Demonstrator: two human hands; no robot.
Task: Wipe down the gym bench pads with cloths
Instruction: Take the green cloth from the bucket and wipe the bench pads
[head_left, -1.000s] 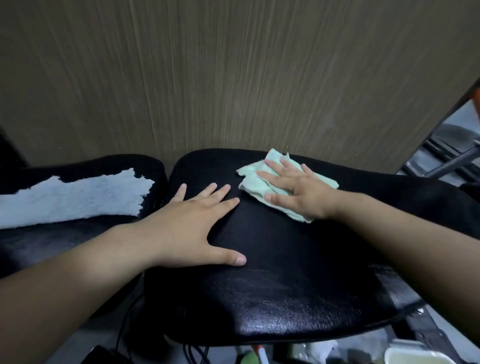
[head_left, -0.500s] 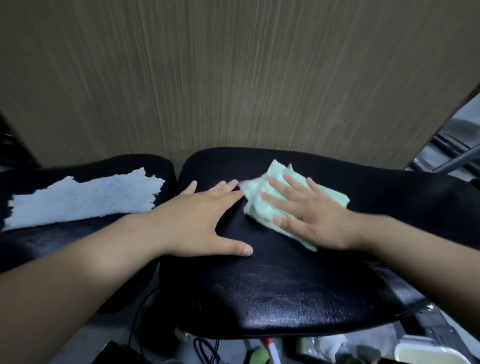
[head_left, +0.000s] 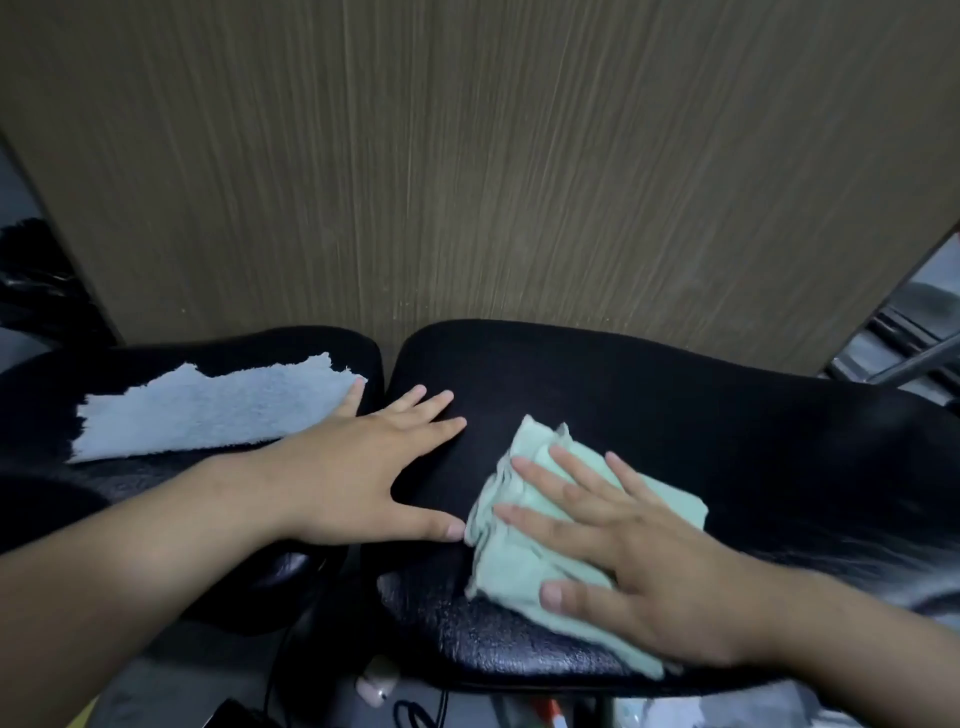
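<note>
Two black bench pads sit side by side against a wooden wall. The right pad (head_left: 701, 415) holds a crumpled mint-green cloth (head_left: 511, 551), and my right hand (head_left: 639, 561) lies flat on it with fingers spread, pressing it near the pad's front edge. Flat and empty, my left hand (head_left: 358, 467) rests on the left part of the same pad, its little finger reaching over the gap. On the left pad (head_left: 130, 478) a pale blue cloth (head_left: 208, 410) lies spread out, untouched.
A brown wood-grain wall (head_left: 467, 156) rises directly behind the pads. Metal frame bars (head_left: 904, 358) show at the far right. Below the pads' front edge I see cables and small objects on the floor (head_left: 379, 686).
My right hand has dragged the green cloth from the back of the right pad toward its front edge. My left hand stays flat on the pad, and the view has shifted right.
</note>
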